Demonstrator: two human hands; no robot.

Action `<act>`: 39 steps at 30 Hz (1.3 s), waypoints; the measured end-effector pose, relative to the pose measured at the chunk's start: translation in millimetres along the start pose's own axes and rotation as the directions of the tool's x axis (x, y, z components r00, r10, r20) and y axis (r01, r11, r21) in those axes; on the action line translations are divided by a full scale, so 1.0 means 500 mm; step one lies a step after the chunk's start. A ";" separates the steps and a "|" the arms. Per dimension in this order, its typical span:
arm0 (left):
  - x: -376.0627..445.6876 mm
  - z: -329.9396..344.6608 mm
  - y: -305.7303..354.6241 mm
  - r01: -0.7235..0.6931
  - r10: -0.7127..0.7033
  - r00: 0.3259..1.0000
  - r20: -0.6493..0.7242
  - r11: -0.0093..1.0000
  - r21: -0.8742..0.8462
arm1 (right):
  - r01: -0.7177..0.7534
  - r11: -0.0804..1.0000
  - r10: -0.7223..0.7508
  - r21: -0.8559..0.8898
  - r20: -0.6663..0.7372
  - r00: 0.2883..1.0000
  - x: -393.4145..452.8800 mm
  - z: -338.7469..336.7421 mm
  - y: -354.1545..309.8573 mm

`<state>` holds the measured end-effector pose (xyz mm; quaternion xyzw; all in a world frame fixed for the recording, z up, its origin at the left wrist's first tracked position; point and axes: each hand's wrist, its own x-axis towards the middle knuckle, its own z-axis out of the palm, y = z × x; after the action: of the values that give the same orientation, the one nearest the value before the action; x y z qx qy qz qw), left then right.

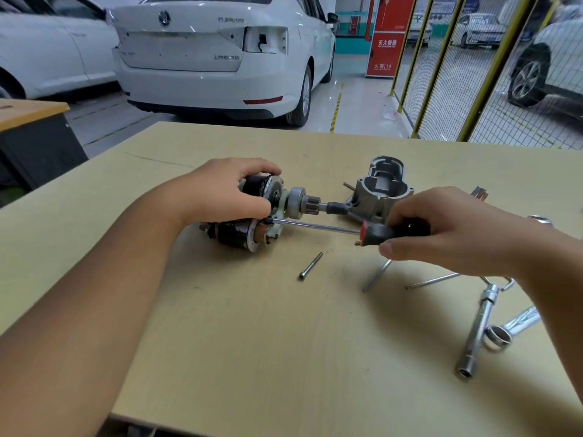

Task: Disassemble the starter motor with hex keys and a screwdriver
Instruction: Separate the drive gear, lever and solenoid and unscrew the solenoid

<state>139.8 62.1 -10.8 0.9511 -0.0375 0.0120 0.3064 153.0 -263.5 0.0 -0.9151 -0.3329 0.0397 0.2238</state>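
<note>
The starter motor (249,234) lies on its side on the wooden table (252,342), its black body to the left and its pinion shaft (307,201) pointing right. My left hand (227,190) grips the upper black cylinder from above. My right hand (441,228) holds the black and red handle of a screwdriver (378,232). Its steel shaft runs left, and the tip meets the motor's end plate just below my left thumb. The grey aluminium nose housing (383,190) stands apart behind the screwdriver, open side up.
A long loose bolt (310,266) lies in front of the motor. Thin rods (377,275), a socket wrench (476,329) and a ring spanner (504,332) lie at the right. White cars and a yellow mesh fence stand beyond the table's far edge.
</note>
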 end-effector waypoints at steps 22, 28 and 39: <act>0.003 0.006 0.006 0.023 -0.024 1.000 0.002 0.991 0.133 | -0.018 0.998 0.005 0.061 0.201 0.980 -0.012 -0.014 0.018; 0.006 0.011 0.005 0.009 -0.011 1.000 0.009 0.980 0.196 | 0.000 0.999 0.013 -0.048 0.265 0.964 -0.009 0.003 0.001; 0.010 0.024 0.010 0.029 -0.018 0.998 -0.053 0.976 0.216 | -0.055 0.995 0.056 -0.086 0.006 0.998 0.004 -0.015 0.058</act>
<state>144.5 50.7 -17.3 0.9786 -0.0168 0.0363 0.2018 173.2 -284.8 -5.7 -0.9327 -0.3096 0.0356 0.1817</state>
